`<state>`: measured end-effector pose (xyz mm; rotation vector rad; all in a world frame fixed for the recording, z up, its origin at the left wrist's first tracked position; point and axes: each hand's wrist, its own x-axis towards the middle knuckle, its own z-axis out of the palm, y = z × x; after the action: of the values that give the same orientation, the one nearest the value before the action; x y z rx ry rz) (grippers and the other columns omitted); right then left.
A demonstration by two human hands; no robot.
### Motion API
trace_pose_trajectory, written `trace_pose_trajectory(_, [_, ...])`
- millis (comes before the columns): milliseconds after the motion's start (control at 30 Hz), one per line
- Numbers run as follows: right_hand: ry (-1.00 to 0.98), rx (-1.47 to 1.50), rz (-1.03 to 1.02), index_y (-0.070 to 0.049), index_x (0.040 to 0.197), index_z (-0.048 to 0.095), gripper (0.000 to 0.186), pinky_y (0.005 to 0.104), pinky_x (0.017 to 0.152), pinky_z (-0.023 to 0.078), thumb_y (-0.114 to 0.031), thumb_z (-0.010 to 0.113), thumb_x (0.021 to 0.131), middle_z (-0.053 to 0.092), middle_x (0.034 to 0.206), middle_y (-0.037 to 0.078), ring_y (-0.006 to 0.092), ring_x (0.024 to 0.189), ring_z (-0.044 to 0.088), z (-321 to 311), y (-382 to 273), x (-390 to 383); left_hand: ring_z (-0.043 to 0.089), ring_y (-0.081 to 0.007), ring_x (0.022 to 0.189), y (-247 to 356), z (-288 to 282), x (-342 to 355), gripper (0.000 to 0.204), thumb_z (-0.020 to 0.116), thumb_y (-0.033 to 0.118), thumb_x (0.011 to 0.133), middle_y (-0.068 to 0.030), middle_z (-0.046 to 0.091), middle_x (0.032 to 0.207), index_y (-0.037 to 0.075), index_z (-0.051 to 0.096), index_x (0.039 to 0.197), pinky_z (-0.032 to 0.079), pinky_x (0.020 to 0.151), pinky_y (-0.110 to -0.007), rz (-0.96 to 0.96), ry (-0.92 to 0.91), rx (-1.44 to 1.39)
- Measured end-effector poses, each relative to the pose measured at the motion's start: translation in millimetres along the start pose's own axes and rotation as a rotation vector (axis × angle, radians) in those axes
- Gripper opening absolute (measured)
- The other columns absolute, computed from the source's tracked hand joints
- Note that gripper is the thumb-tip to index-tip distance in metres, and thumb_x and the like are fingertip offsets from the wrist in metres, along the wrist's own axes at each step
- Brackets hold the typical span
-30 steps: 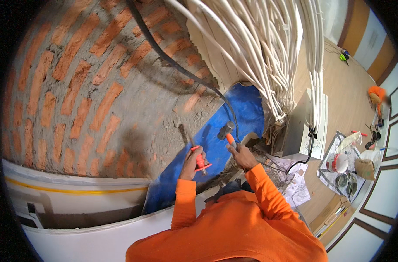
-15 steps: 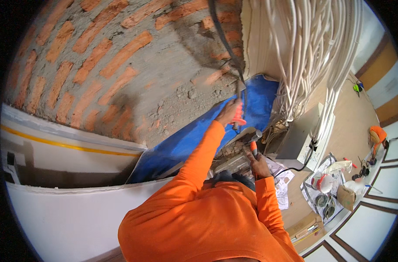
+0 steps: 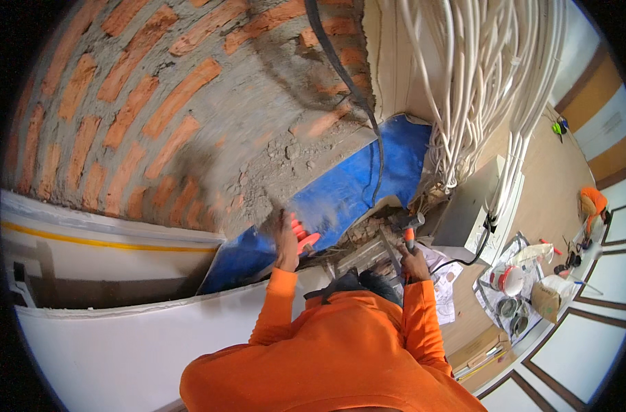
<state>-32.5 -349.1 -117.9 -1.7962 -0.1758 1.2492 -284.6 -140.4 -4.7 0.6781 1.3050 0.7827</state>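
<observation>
My left hand (image 3: 285, 244) is wrapped round the red guarded grip of a chisel (image 3: 303, 237), close to the rubble at the ledge's edge; its blade is smeared by motion. In my right hand (image 3: 414, 264) is a hammer (image 3: 410, 237) with an orange and black handle, its metal head up and clear of the chisel. Loose mortar rubble (image 3: 285, 154) lies on the ledge below the brick wall (image 3: 145, 103). Beneath the ledge's edge spreads a blue sheet (image 3: 388, 161), dusty near my left hand.
A black cable (image 3: 347, 79) hangs across the ledge onto the sheet. White cables (image 3: 457, 103) hang in a thick bundle at right, beside a grey metal box (image 3: 467, 216). A white panel (image 3: 155, 343) stands at left. Buckets (image 3: 508, 285) and another person (image 3: 592, 206) are farther right.
My left hand has moved left and nearer with the chisel, away from the black cable. The hammer has shifted slightly right and lower. Dust now blurs above the sheet.
</observation>
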Motion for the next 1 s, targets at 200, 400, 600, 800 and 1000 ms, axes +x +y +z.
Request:
trace_pose_trajectory(200, [-0.106, 0.022, 0.025, -0.003, 0.108, 0.053, 0.049, 0.0311, 0.04, 0.037, -0.044, 0.07, 0.086, 0.046, 0.058, 0.0, 0.0136, 0.043, 0.046, -1, 16, 14, 0.045, -0.0071, 0.054, 45, 124, 18, 0.044, 0.058, 0.048, 0.093, 0.0053, 0.042, 0.068, 0.008, 0.055, 0.11, 0.061, 0.063, -0.045, 0.0, -0.578, 0.17])
trace_pose_trajectory(400, [-0.182, 0.026, 0.15, -0.006, 0.1, 0.057, 0.034, 0.0308, 0.036, 0.031, -0.036, 0.067, 0.089, 0.043, 0.054, -0.001, 0.014, 0.038, 0.041, 2, 25, -17, 0.054, -0.0147, 0.06, 32, 156, 97, 0.042, 0.061, 0.046, 0.091, -0.0064, 0.059, 0.08, 0.008, 0.054, 0.106, 0.05, 0.045, -0.031, -0.233, -0.698, -0.023])
trace_pose_trajectory(600, [-0.124, 0.084, 0.243, -0.007, 0.101, 0.053, 0.031, 0.0309, 0.035, 0.029, -0.034, 0.064, 0.092, 0.041, 0.055, -0.001, 0.0132, 0.038, 0.04, -9, 30, -34, 0.062, -0.014, 0.079, 41, 41, 90, 0.028, 0.065, 0.035, 0.091, -0.0055, 0.062, 0.087, 0.01, 0.06, 0.103, 0.053, 0.058, -0.032, 0.122, -0.741, -0.186])
trace_pose_trajectory(800, [-0.041, 0.132, 0.255, -0.006, 0.095, 0.052, 0.034, 0.0317, 0.038, 0.032, -0.035, 0.068, 0.088, 0.038, 0.051, -0.002, 0.0138, 0.038, 0.037, -22, 38, -33, 0.062, -0.0163, 0.075, 42, 18, 19, 0.026, 0.063, 0.035, 0.092, -0.0053, 0.063, 0.084, 0.009, 0.061, 0.096, 0.052, 0.055, -0.03, 0.005, -0.35, -0.545])
trace_pose_trajectory(1000, [0.0, 0.136, 0.309, -0.007, 0.093, 0.054, 0.033, 0.0302, 0.038, 0.032, -0.037, 0.068, 0.087, 0.038, 0.053, -0.002, 0.0129, 0.039, 0.036, -24, 51, -22, 0.06, -0.0153, 0.075, 45, 128, 0, 0.028, 0.059, 0.031, 0.092, -0.0057, 0.063, 0.092, 0.007, 0.062, 0.105, 0.051, 0.064, -0.029, 0.003, -0.666, -0.851])
